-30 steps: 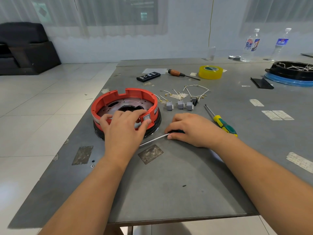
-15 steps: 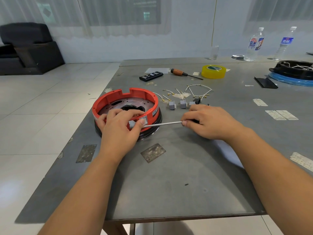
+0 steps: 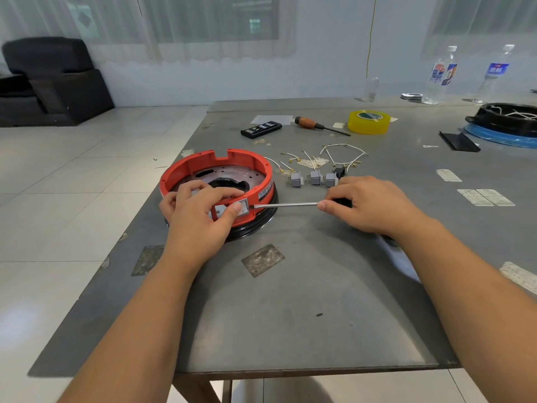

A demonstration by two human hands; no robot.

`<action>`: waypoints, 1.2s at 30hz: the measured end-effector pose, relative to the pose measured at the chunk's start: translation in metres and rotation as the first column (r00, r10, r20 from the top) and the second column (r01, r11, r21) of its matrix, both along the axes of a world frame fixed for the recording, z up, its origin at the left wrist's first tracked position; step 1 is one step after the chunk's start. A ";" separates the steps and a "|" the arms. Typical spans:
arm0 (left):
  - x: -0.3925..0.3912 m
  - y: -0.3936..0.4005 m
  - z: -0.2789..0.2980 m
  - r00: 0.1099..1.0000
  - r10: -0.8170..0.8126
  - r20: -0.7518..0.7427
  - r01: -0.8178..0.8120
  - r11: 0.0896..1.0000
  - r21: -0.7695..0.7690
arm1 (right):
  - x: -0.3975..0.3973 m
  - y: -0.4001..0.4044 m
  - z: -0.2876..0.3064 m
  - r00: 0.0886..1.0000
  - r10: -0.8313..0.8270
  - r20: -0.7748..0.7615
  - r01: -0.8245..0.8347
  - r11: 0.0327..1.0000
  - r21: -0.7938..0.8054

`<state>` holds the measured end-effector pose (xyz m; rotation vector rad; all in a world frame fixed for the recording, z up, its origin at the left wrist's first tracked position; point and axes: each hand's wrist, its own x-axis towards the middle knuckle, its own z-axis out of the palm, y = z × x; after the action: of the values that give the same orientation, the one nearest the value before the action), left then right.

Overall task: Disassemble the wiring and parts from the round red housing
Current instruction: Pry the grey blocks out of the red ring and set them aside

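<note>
The round red housing (image 3: 203,165) sits on a black base at the left of the grey table (image 3: 305,301). My left hand (image 3: 200,216) grips its near rim, thumb on a grey rocker switch (image 3: 242,207) set in the wall. My right hand (image 3: 369,205) holds a black-handled screwdriver (image 3: 287,204) level, its metal tip touching the switch's right edge. Three removed grey switches (image 3: 315,178) and loose white wires (image 3: 334,157) with brass terminals lie behind my right hand.
Farther back lie a black remote (image 3: 261,129), a wooden-handled screwdriver (image 3: 316,125) and a yellow tape roll (image 3: 368,121). A second black housing on a blue ring (image 3: 507,120) and two water bottles (image 3: 440,75) stand at the far right. A black sofa (image 3: 49,82) is beyond the table.
My right hand lifted the screwdriver off the table and brought its tip to the switch in the housing wall. My left hand stayed on the rim.
</note>
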<state>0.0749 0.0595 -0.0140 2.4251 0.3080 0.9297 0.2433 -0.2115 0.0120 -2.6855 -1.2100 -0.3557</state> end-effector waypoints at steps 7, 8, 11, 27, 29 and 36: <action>-0.003 -0.010 0.000 0.995 0.063 0.075 -0.059 0.996 -0.060 | -0.002 0.007 -0.002 0.996 0.003 0.093 -0.009 0.998 0.066; -0.003 -0.010 -0.001 0.994 0.070 0.086 -0.063 0.995 -0.076 | -0.002 0.007 -0.002 0.992 0.011 0.123 -0.020 0.997 0.068; -0.002 -0.009 -0.002 0.995 0.076 0.066 -0.067 0.991 -0.119 | -0.003 0.009 -0.001 0.979 0.019 0.201 -0.035 0.996 0.078; 0.002 -0.007 -0.004 0.996 0.093 0.005 -0.093 0.995 -0.028 | -0.004 0.008 -0.005 0.970 0.003 0.243 -0.024 0.996 0.084; 0.003 -0.008 -0.004 0.995 0.096 0.006 -0.096 0.995 -0.016 | -0.003 0.010 -0.008 0.968 0.000 0.249 -0.024 0.995 0.094; 0.004 -0.009 -0.004 0.994 0.107 0.025 -0.106 0.994 -0.017 | -0.002 0.014 -0.014 0.945 0.028 0.325 -0.061 0.994 0.094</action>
<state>0.0786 0.0504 -0.0175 2.3995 0.4374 1.0003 0.2415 -0.1979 -0.0024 -2.5744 -1.2910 -0.8561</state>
